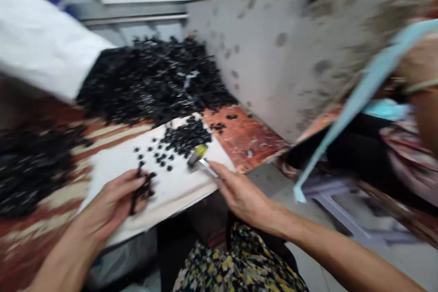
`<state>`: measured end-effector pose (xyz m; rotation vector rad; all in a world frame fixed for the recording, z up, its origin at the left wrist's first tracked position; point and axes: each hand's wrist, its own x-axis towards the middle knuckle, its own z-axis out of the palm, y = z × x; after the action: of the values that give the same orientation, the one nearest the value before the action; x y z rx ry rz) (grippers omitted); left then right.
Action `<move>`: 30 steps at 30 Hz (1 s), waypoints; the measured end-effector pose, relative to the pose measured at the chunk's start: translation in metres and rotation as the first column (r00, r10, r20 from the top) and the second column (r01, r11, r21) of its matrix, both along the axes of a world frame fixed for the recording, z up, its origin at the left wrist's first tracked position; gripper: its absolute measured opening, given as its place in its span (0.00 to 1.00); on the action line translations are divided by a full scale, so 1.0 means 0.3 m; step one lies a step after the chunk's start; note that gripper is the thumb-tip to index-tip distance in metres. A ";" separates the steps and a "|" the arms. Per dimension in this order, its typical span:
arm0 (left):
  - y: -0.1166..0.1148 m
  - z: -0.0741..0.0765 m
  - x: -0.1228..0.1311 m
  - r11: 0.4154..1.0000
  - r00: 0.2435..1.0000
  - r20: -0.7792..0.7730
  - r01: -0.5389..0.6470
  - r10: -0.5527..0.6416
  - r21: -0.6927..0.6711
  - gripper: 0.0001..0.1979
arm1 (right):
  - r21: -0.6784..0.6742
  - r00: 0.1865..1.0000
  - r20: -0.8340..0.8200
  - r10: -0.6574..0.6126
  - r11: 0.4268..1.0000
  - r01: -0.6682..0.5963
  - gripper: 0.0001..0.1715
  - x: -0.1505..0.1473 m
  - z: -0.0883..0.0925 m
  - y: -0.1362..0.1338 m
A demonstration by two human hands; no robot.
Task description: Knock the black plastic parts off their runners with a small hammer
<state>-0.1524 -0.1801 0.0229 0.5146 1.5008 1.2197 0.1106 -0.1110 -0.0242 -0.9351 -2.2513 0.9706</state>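
My left hand [118,198] is closed around a cluster of small black plastic pieces [147,185], just over the near left part of a white board [119,159]. My right hand [239,191] grips the silver handle of a small hammer [196,155], whose head has a yellow end and a dark grey end. That head is over the board, beside a heap of small black pieces [188,134]. Several loose round pieces [162,157] lie scattered between the heap and my left hand. Motion blur hides the finer shape of the pieces.
A big pile of black parts [153,82] rises behind the board, and another pile [34,169] lies at left. A spotted grey panel [260,50] stands at the back right. A white sack [44,32] hangs at upper left. Another person's arm [422,68] shows at right.
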 end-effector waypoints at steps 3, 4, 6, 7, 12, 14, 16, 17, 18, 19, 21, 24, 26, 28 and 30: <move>0.007 -0.011 -0.015 0.999 0.998 0.060 -0.018 0.015 0.051 0.14 | -0.077 0.994 -0.085 -0.072 0.995 0.066 0.28 -0.008 0.001 0.020; 0.014 -0.016 -0.016 0.998 0.997 0.079 -0.024 0.019 0.062 0.14 | -0.098 0.991 -0.099 -0.086 0.992 0.077 0.28 -0.011 -0.003 0.002; 0.018 -0.022 -0.015 0.996 0.994 0.108 -0.043 0.035 0.074 0.13 | -0.134 0.989 -0.123 -0.085 0.989 0.068 0.28 -0.020 -0.009 -0.039; 0.016 -0.023 -0.015 0.996 0.992 0.118 -0.050 0.041 0.078 0.13 | -0.152 0.988 -0.136 -0.078 0.987 0.057 0.27 -0.027 -0.009 -0.053; -0.011 -0.009 -0.003 0.992 0.988 0.145 -0.071 0.055 0.104 0.13 | -0.327 0.966 -0.251 -0.059 0.945 -0.028 0.23 -0.094 0.008 -0.067; -0.021 0.003 0.020 0.992 0.985 0.166 -0.054 0.035 0.111 0.14 | -0.407 0.946 -0.319 -0.058 0.910 -0.082 0.20 -0.133 0.015 -0.067; -0.029 0.016 0.055 0.994 0.982 0.191 -0.020 -0.002 0.111 0.15 | -0.452 0.930 -0.362 -0.066 0.885 -0.114 0.17 -0.174 0.021 -0.068; -0.032 0.021 0.074 0.994 0.979 0.203 -0.002 -0.020 0.111 0.15 | -0.461 0.925 -0.374 -0.067 0.879 -0.122 0.16 -0.192 0.023 -0.069; -0.035 0.024 0.094 0.993 0.976 0.213 0.013 -0.037 0.114 0.16 | -0.463 0.920 -0.387 -0.068 0.877 -0.130 0.15 -0.208 0.025 -0.070; -0.037 0.025 0.111 0.992 0.974 0.221 0.024 -0.051 0.120 0.16 | -0.460 0.913 -0.403 -0.065 0.877 -0.141 0.14 -0.221 0.026 -0.070; -0.042 0.020 0.137 0.991 0.971 0.231 0.028 -0.058 0.128 0.17 | -0.451 0.898 -0.436 -0.057 0.878 -0.163 0.12 -0.237 0.027 -0.071; -0.048 0.003 0.145 0.996 0.965 0.263 -0.003 -0.019 0.085 0.18 | -0.461 0.893 -0.441 -0.093 0.877 -0.136 0.10 -0.243 0.027 -0.066; -0.057 -0.007 0.138 0.999 0.956 0.294 -0.033 0.019 0.044 0.19 | -0.469 0.907 -0.409 -0.100 0.876 -0.115 0.10 -0.247 0.033 -0.056; -0.072 -0.011 0.131 0.998 0.953 0.302 -0.049 0.035 0.041 0.19 | -0.462 0.921 -0.385 -0.062 0.877 -0.134 0.10 -0.254 0.048 -0.048; -0.089 -0.009 0.133 0.997 0.964 0.263 -0.054 0.036 0.061 0.19 | -0.458 0.929 -0.371 -0.016 0.873 -0.168 0.11 -0.262 0.068 -0.054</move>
<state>-0.1126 -0.2069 0.0201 0.3493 1.2559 1.3228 0.0321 -0.1271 -0.0039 -0.7761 -1.7694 1.6488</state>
